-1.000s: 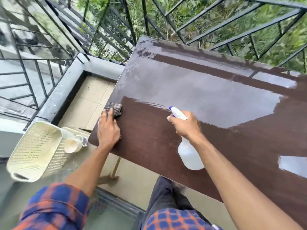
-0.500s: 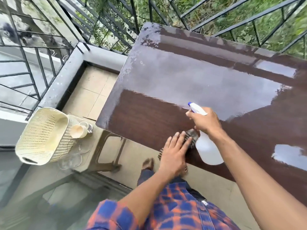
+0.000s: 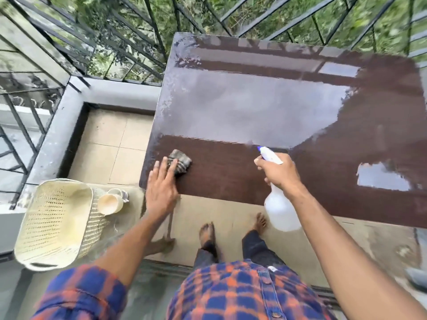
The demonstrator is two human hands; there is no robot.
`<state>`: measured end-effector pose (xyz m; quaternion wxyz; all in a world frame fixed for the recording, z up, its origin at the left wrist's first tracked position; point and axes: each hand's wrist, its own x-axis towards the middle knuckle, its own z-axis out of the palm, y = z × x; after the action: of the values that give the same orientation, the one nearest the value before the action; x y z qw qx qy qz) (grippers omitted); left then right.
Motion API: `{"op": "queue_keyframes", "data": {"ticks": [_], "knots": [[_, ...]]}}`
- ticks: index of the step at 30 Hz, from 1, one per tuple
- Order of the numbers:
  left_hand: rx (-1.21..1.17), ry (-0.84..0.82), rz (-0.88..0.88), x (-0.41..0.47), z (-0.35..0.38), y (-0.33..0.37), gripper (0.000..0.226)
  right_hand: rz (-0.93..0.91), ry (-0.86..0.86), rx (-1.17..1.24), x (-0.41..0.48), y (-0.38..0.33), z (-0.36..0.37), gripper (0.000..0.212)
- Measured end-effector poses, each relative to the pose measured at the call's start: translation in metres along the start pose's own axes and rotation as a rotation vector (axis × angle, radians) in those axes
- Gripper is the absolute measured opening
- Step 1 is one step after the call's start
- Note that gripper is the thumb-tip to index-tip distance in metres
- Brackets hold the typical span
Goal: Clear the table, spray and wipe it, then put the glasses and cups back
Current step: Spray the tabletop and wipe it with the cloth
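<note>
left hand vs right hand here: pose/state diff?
The left hand lies flat, fingers straight, on the cloth; the right hand is curled round the neck of the spray bottle. The left hand presses down onto the table near its left corner; the right hand touches only the spray bottle, nozzle aimed across the table. Shared: both work along the table's near edge.

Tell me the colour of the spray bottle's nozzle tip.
Blue nozzle tip on the white spray bottle; head view.

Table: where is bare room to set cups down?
The table is bare from the cloth and spray bottle out to the railing and right end. Crowded only along the near edge: left hand presses the cloth, right hand grips the spray bottle.
</note>
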<state>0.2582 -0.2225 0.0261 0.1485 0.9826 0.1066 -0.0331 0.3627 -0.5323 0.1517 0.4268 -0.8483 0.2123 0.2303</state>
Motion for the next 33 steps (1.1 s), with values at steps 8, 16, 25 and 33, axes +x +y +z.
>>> {"op": "queue_keyframes", "data": {"ticks": [8,16,25,33], "knots": [[-0.051,-0.019,-0.081,-0.008,0.002,0.003,0.054,-0.029,-0.109,-0.04,-0.033,-0.021,0.062,0.019],[-0.159,0.07,-0.466,-0.006,0.004,0.035,0.055,-0.138,-0.171,-0.133,-0.023,-0.067,0.088,0.017],[-0.171,0.129,-0.637,0.031,-0.006,0.02,0.054,-0.271,-0.343,-0.318,0.007,-0.108,0.105,0.016],[-0.072,0.14,-0.477,0.07,-0.002,0.009,0.054,-0.299,-0.352,-0.404,0.042,-0.137,0.115,0.027]]}}
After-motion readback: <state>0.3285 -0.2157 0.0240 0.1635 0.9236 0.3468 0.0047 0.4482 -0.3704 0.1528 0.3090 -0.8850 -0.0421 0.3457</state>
